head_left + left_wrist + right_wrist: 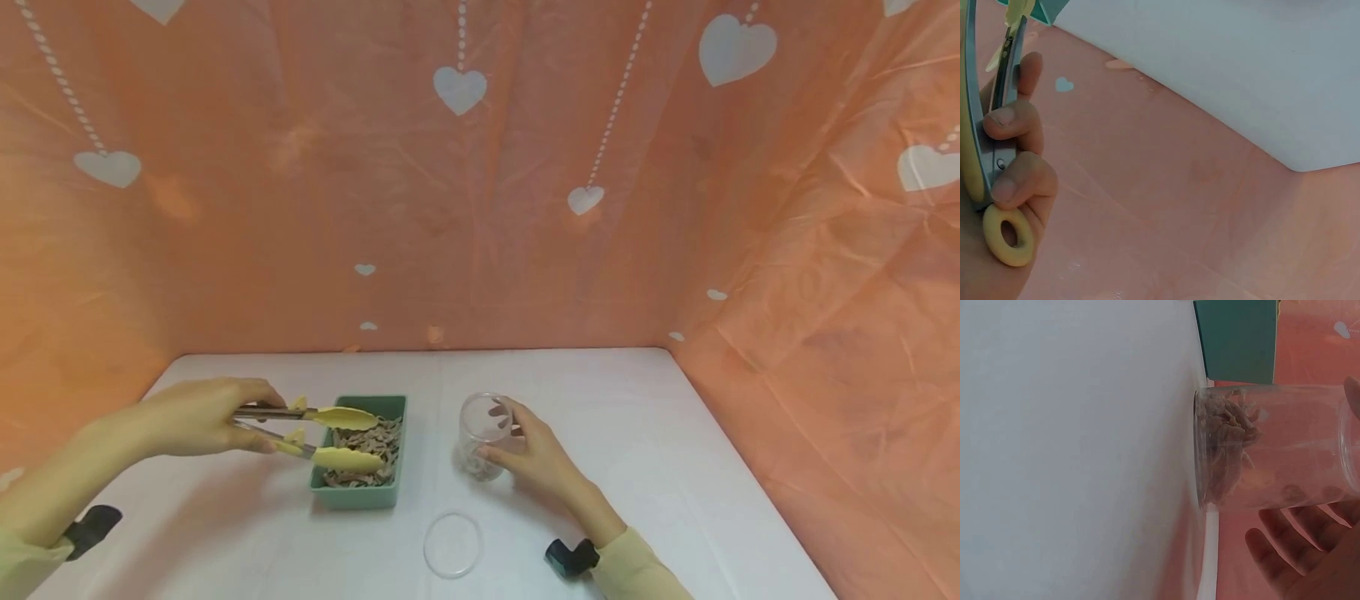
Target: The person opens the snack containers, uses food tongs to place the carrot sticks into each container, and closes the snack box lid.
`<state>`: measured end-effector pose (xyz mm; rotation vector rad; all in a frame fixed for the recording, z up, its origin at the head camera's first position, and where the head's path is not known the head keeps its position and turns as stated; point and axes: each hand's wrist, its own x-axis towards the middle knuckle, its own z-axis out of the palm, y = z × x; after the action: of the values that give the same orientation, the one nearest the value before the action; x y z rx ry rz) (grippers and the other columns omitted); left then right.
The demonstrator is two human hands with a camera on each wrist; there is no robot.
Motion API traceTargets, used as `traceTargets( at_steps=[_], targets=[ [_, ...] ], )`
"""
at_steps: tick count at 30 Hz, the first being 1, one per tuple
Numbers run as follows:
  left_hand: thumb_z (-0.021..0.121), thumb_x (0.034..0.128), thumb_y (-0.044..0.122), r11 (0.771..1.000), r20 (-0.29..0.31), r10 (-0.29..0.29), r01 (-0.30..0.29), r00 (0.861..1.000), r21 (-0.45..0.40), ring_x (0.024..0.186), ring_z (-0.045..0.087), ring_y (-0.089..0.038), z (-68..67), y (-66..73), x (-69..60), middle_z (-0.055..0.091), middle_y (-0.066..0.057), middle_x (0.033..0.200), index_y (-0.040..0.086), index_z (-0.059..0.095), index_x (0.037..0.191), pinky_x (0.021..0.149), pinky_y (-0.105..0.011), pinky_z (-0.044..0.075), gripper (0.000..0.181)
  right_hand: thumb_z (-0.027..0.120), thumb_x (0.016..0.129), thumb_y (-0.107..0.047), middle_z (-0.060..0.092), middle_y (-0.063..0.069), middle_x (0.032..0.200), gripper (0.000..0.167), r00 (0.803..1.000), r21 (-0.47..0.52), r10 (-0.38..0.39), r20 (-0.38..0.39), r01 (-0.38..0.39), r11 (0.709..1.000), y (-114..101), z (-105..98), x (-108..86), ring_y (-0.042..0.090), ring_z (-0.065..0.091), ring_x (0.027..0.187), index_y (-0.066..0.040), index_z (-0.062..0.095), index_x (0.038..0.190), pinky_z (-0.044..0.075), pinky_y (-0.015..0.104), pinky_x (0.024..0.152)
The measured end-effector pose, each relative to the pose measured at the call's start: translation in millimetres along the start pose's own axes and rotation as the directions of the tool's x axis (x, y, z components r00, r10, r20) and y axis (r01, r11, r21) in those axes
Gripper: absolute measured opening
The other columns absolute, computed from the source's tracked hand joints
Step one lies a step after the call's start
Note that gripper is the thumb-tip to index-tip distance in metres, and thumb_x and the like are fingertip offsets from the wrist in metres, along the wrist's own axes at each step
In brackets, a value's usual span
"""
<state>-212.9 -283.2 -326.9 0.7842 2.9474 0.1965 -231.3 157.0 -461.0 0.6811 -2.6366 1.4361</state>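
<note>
Over the green tray (358, 497), the left hand (198, 417) grips a pair of tongs (347, 417), whose yellow tips stand apart with no piece clearly caught between them — whether they touch the brown shreds (387, 442) below, I cannot tell. To the right of the tray and apart from it, the right hand (543, 450) holds the clear jar (474, 433), thumb and fingers curved about it; the jar stands upright on the white table (600, 400), a small brown clump (1225, 434) at its bottom. Nearer the person lies a clear round piece (450, 576), perhaps the jar's lid, and an orange sheet (300, 225) with pale hearts hangs behind. The step in hand looks like gathering shreds for the jar, probably well short of done, as plenty lie in the tray. The next move seems to call for lowering the tips and squeezing them together — firmly enough that thin pieces do not slip — while the right hand steadies the jar.
</note>
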Motion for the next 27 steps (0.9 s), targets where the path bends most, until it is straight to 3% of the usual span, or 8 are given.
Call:
traceTargets(
  at_steps=[4,10,18,27],
  targets=[
    [0.083,0.0799,0.058,1.0,0.016,0.01,-0.011,1.0,0.026,0.088,0.066,-0.013,-0.7,3.4,7.6,0.072,0.008,0.102,0.018,0.073,0.114,0.073,-0.049,0.054,0.054,0.085,0.089,-0.031,0.063,0.007,0.135,0.077,1.0,-0.002,-0.001,-0.002,0.001,1.0,0,0,0.7,0.027,0.061,0.121,-0.006,0.048,0.152,0.05,0.05,0.1],
    [0.084,0.0808,0.05,0.999,0.028,0.047,-0.047,0.999,0.0,0.086,0.063,-0.009,2.0,5.4,20.0,0.068,0.013,0.095,0.017,0.073,0.108,0.075,-0.044,0.052,0.044,0.085,0.089,-0.032,0.063,0.008,0.134,0.077,1.0,0.007,-0.002,0.004,0.002,1.0,-1,1,0.0,0.028,0.061,0.121,-0.007,0.048,0.152,0.049,0.051,0.1],
    [0.083,0.0837,0.049,0.999,0.02,0.039,-0.039,0.999,-0.004,0.081,0.059,-0.006,4.3,3.2,18.8,0.065,0.016,0.091,0.02,0.073,0.105,0.069,-0.041,0.05,0.037,0.085,0.089,-0.033,0.063,0.007,0.135,0.077,1.0,0.002,-0.002,0.003,0.002,1.0,-2,1,0.8,0.026,0.06,0.121,-0.009,0.049,0.152,0.049,0.05,0.1],
    [0.079,0.0866,0.053,0.997,-0.044,0.065,-0.064,0.997,0.032,0.074,0.053,0.0,8.8,3.4,14.7,0.06,0.022,0.085,0.027,0.072,0.1,0.064,-0.035,0.045,0.03,0.085,0.088,-0.031,0.064,0.009,0.134,0.076,1.0,-0.01,0.001,0.006,-0.001,1.0,0,1,1.6,0.025,0.06,0.122,-0.008,0.05,0.151,0.05,0.049,0.101]
  ],
)
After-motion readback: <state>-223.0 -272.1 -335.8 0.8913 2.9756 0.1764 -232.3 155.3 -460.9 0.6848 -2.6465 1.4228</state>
